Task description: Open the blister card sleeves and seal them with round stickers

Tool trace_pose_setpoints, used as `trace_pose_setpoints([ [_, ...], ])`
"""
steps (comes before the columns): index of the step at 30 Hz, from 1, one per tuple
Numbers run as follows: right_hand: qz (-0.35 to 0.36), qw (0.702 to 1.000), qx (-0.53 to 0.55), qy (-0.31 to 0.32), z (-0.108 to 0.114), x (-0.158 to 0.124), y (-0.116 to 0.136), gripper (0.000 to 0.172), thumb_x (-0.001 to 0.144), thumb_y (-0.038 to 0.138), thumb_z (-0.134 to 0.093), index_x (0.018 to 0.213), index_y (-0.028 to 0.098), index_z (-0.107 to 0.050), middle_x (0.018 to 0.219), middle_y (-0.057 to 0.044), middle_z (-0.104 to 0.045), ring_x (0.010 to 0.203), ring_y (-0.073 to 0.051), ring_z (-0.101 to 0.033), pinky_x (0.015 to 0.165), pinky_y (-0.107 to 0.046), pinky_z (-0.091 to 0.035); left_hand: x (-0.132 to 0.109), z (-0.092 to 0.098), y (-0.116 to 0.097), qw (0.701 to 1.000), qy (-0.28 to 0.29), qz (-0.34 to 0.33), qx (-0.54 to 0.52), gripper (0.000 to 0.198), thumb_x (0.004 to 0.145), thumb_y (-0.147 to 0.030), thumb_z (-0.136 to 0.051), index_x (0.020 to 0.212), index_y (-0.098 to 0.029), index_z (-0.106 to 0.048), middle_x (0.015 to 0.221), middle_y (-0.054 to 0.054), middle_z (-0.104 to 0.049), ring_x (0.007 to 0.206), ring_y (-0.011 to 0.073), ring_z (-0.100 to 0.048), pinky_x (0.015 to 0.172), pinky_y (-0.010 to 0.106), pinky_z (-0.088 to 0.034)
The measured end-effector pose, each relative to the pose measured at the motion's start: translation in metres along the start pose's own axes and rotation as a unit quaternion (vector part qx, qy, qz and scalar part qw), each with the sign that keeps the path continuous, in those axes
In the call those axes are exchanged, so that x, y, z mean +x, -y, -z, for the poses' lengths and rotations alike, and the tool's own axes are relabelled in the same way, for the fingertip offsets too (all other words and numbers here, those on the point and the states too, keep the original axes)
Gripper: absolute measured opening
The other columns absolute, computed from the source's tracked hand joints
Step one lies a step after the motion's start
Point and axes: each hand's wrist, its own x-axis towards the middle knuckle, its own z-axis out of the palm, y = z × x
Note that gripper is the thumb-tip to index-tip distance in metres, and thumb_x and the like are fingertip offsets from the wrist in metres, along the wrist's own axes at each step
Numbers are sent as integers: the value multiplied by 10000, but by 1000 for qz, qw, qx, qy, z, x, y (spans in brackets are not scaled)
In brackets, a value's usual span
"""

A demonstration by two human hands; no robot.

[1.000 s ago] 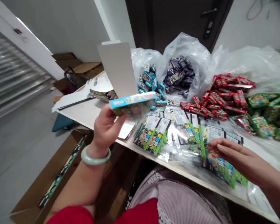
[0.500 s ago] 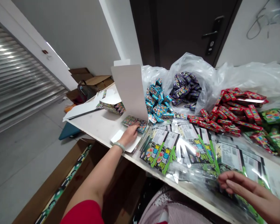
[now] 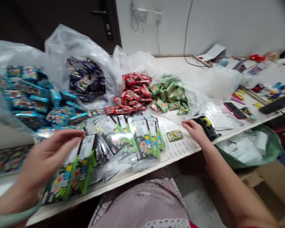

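My left hand [image 3: 47, 158], a bit blurred, hovers over the left end of the clear packaging bags [image 3: 85, 148] with black-and-green printed cards. Its fingers stretch to the right with nothing visible in them. My right hand [image 3: 194, 129] is over the table just right of a small green candy packet [image 3: 175, 135], its fingers loosely extended and apart from the packet. That packet lies on a white label sheet [image 3: 180, 150]. Behind the bags are piles of blue packets [image 3: 38, 91], purple packets [image 3: 85, 79], red packets [image 3: 135, 91] and green packets [image 3: 171, 93].
A black tape dispenser [image 3: 206, 126] stands beside my right wrist. Farther right are a phone [image 3: 235, 110] and small coloured items. A green sack [image 3: 273, 148] and a cardboard box [image 3: 273, 180] are below the table's right side. A printed display box [image 3: 9, 160] sits at left.
The view has swung to the right. My left hand has left the printed box and risen over the bags. My right hand has moved from the bags to beside the single green packet.
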Motion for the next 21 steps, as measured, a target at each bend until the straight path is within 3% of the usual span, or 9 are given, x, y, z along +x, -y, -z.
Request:
trace_pose_setpoints([
  [3, -10, 999, -52, -4, -4, 15, -26, 286, 834, 277, -533, 1040, 123, -657, 1022, -136, -669, 934, -246, -610, 900, -393, -448, 23, -93, -66, 965, 199, -168, -27, 211, 849, -418, -566, 965, -267, -654, 961, -7, -692, 866, 197, -636, 804, 327, -511],
  [5, -8, 997, -76, 5, -16, 23, -29, 314, 842, 238, -538, 1111, 120, -649, 1094, -149, -647, 1011, -254, -588, 953, -375, -411, 41, -152, -97, 935, 264, -238, -11, 203, 879, -342, -527, 1012, -231, -633, 1010, 39, -676, 939, 208, -621, 868, 348, -493],
  [7, -12, 995, -96, 9, -26, 29, -27, 369, 838, 221, -561, 1190, 127, -624, 1178, -166, -609, 1108, -284, -545, 1003, -379, -362, 59, -201, -116, 927, 276, -248, 47, 199, 835, -257, -580, 1023, -206, -624, 1119, 81, -638, 1090, 248, -565, 977, 398, -436],
  [10, -23, 994, -108, 10, -31, 37, -27, 424, 828, 238, -589, 1240, 141, -602, 1252, -186, -558, 1179, -341, -489, 1023, -416, -330, 82, -255, -129, 953, 212, -199, 85, 291, 740, -186, -666, 1023, -147, -613, 1352, 174, -486, 1335, 377, -337, 1116, 566, -213],
  [12, -25, 995, -98, 10, -29, 39, -31, 433, 833, 250, -578, 1248, 127, -592, 1247, -198, -551, 1167, -353, -492, 1016, -436, -335, 93, -276, -131, 961, 199, -174, 76, 269, 684, -158, -701, 937, -129, -615, 1382, 198, -444, 1374, 438, -234, 1114, 640, -103],
  [14, -25, 997, -72, 9, -26, 39, -37, 435, 834, 248, -565, 1250, 122, -581, 1198, -189, -575, 1121, -333, -523, 1000, -435, -355, 100, -287, -133, 966, 199, -159, 53, 199, 637, -114, -705, 802, -142, -597, 1324, 183, -494, 1361, 444, -247, 1108, 649, -88],
  [17, -22, 1000, -3, 10, -23, 37, -46, 423, 817, 256, -569, 1227, 152, -572, 1104, -132, -622, 1005, -263, -578, 945, -388, -416, 101, -291, -132, 968, 205, -144, -14, 139, 658, -110, -651, 726, -173, -548, 1096, 117, -605, 1217, 349, -444, 1076, 567, -263],
  [19, -21, 998, 58, 7, -23, 35, -51, 407, 807, 285, -566, 1195, 161, -561, 1049, -98, -641, 942, -221, -598, 882, -348, -459, 98, -291, -130, 966, 216, -123, -75, 95, 712, -171, -616, 747, -188, -529, 881, 49, -619, 974, 257, -570, 936, 456, -436],
  [21, -24, 992, 120, 2, -24, 33, -52, 375, 800, 341, -559, 1130, 165, -554, 960, -67, -654, 881, -195, -612, 803, -316, -490, 95, -292, -127, 962, 219, -87, -139, 96, 743, -221, -590, 789, -191, -511, 737, -6, -580, 751, 186, -586, 747, 343, -503],
])
